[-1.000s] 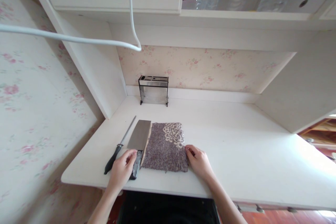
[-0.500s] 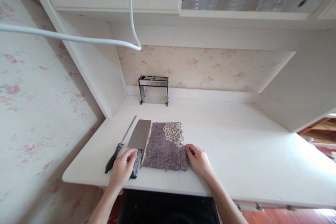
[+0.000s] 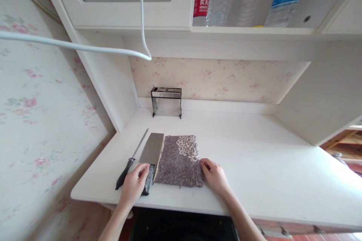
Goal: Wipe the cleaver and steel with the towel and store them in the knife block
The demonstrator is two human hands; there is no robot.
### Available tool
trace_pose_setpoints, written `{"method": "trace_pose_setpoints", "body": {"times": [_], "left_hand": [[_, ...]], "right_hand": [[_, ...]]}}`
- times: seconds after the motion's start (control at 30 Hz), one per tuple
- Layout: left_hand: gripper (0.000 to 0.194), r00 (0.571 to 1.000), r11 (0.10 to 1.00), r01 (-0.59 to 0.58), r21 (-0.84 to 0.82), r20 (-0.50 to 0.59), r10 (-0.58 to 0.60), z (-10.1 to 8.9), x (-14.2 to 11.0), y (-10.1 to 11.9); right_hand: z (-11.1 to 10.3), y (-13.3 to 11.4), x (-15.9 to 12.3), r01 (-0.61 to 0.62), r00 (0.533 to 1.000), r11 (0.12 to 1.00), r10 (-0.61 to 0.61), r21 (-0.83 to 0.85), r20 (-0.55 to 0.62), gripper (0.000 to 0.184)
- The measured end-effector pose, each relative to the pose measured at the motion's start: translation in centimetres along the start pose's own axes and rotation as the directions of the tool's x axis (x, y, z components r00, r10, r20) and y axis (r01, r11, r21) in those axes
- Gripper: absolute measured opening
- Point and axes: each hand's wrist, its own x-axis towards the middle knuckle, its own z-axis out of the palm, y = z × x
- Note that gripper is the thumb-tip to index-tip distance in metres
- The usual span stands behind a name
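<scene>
A folded grey-brown cloth with a cream scroll pattern lies flat on the white counter. My right hand has its fingers pinched at the cloth's right edge. Along the left side of the cloth lies a cleaver, its broad blade pointing away and its dark handle towards me. My left hand is closed against that handle's left side; whether its fingertips grip anything is hidden. Left of the cleaver, a sharpening steel with a black handle lies at a slant.
A knife block with clear sides and a slotted top stands at the back of the counter. Plastic bottles stand on the shelf above. A white cable hangs across the upper left. The counter's front edge is close to me.
The view has tilted up slightly, so everything sits a little lower and more of the bottles shows. Both hands, the cloth and the cleaver keep about the same places on the counter.
</scene>
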Motion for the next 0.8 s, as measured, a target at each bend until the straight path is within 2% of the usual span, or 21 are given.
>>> {"method": "trace_pose_setpoints", "body": {"times": [0.1, 0.2, 0.3, 0.4, 0.47, 0.6, 0.7, 0.8], "left_hand": [[0.033, 1.0, 1.0, 0.012, 0.002, 0.012, -0.013, 0.0, 0.0, -0.1], [0.034, 1.0, 1.0, 0.02, -0.004, 0.02, -0.02, 0.1, 0.1, -0.3], [0.035, 1.0, 1.0, 0.021, -0.004, 0.014, -0.021, 0.1, 0.2, -0.5], [0.035, 0.999, 0.999, 0.036, 0.009, 0.006, -0.036, 0.2, 0.3, -0.5], [0.033, 1.0, 1.0, 0.023, 0.014, 0.006, -0.024, 0.2, 0.2, -0.5], [0.031, 1.0, 1.0, -0.019, 0.016, -0.01, 0.019, 0.3, 0.3, -0.7], [0.031, 0.999, 1.0, -0.024, -0.001, -0.026, 0.024, 0.3, 0.4, -0.9], [0.031, 0.998, 0.999, -0.03, -0.03, -0.049, 0.028, 0.5, 0.5, -1.2]], "right_hand": [[-0.8, 0.0, 1.4, -0.084, 0.996, 0.992, 0.084, 0.096, 0.006, 0.036], [-2.7, -0.2, 5.3, -0.151, 0.988, 0.984, 0.154, 0.099, -0.019, 0.042], [-4.6, -1.6, 10.9, -0.118, 0.993, 0.993, 0.118, 0.021, -0.029, 0.037], [-5.2, -4.5, 16.5, -0.002, 1.0, 0.995, 0.005, -0.095, 0.029, 0.028], [-4.8, -6.9, 19.7, 0.082, 0.996, 0.98, -0.073, -0.183, 0.054, 0.029], [-2.7, -10.7, 24.7, 0.169, 0.986, 0.93, -0.162, -0.326, 0.05, 0.048], [-1.1, -12.4, 27.5, 0.19, 0.98, 0.9, -0.199, -0.393, 0.019, 0.057], [0.0, -13.2, 29.7, 0.212, 0.973, 0.877, -0.232, -0.431, 0.007, 0.058]]}}
